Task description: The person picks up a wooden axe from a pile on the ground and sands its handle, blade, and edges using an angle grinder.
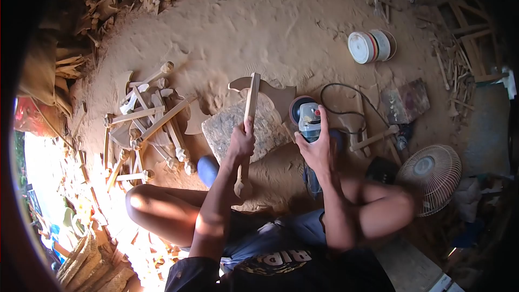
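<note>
My left hand (242, 140) is closed around a carved wooden leg (252, 94), held upright over a rough stone block (216, 130). The leg's rounded end hangs below my fist, near my lap. My right hand (318, 154) is wrapped around a power sander (310, 116) with a grey-green body and a dark round disc, its index finger stretched along the side. The disc faces left, apart from the leg. A flat curved wooden piece (278, 97) lies behind the block.
A pile of wooden legs and frames (148, 119) lies at the left. On the right are a black cord (346, 85), a dusty box (405, 101), a fan (431, 178) and a white bucket (370, 47) on its side. Blue slippers (207, 171) are by the block.
</note>
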`<state>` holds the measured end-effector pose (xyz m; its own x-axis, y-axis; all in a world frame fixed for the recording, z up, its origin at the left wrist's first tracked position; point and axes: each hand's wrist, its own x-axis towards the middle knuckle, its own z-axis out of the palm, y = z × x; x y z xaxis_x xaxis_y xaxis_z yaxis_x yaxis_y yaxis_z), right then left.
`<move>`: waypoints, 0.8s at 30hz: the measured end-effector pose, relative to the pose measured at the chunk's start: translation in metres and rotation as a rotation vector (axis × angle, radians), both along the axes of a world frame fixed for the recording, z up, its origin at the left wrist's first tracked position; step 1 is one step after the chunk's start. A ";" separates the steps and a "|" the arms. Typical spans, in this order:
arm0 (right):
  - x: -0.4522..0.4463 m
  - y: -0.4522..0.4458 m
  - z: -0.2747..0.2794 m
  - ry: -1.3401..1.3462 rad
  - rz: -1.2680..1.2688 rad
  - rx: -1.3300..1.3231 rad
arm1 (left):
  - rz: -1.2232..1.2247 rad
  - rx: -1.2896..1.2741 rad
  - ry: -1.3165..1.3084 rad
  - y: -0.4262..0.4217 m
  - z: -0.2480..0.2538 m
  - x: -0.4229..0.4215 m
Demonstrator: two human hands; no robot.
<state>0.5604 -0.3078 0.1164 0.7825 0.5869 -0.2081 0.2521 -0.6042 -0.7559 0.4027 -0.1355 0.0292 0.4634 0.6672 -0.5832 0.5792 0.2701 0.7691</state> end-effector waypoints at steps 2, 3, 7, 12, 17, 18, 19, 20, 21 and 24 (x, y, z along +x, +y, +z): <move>-0.001 0.008 -0.005 0.022 0.037 0.004 | 0.020 -0.012 -0.009 -0.001 0.006 0.002; -0.002 0.012 -0.015 0.016 0.062 0.071 | 0.029 -0.018 -0.013 -0.002 0.008 0.003; -0.005 0.030 -0.036 -0.109 0.173 0.209 | 0.026 0.009 0.020 -0.003 0.009 0.005; -0.006 0.050 -0.035 -0.061 0.215 0.220 | 0.050 0.021 0.010 -0.006 0.008 0.005; -0.002 0.057 -0.035 -0.116 0.240 0.242 | 0.034 0.082 -0.005 -0.009 0.003 0.002; -0.002 0.057 -0.033 -0.088 0.233 0.232 | 0.037 0.079 0.011 -0.010 0.002 0.002; -0.001 0.058 -0.031 -0.059 0.226 0.221 | 0.038 0.076 0.027 -0.011 0.008 0.003; -0.001 0.058 -0.032 -0.060 0.226 0.231 | 0.040 0.073 0.043 -0.011 0.012 0.004; -0.001 0.058 -0.034 -0.060 0.226 0.239 | 0.039 0.088 0.033 -0.011 0.011 0.004; -0.001 0.058 -0.036 -0.056 0.236 0.240 | 0.037 0.103 0.017 -0.011 0.004 0.003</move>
<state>0.5596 -0.2499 0.0809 0.6253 0.7804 -0.0029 0.4088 -0.3307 -0.8506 0.4054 -0.1467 0.0332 0.4275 0.7408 -0.5180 0.5837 0.2114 0.7840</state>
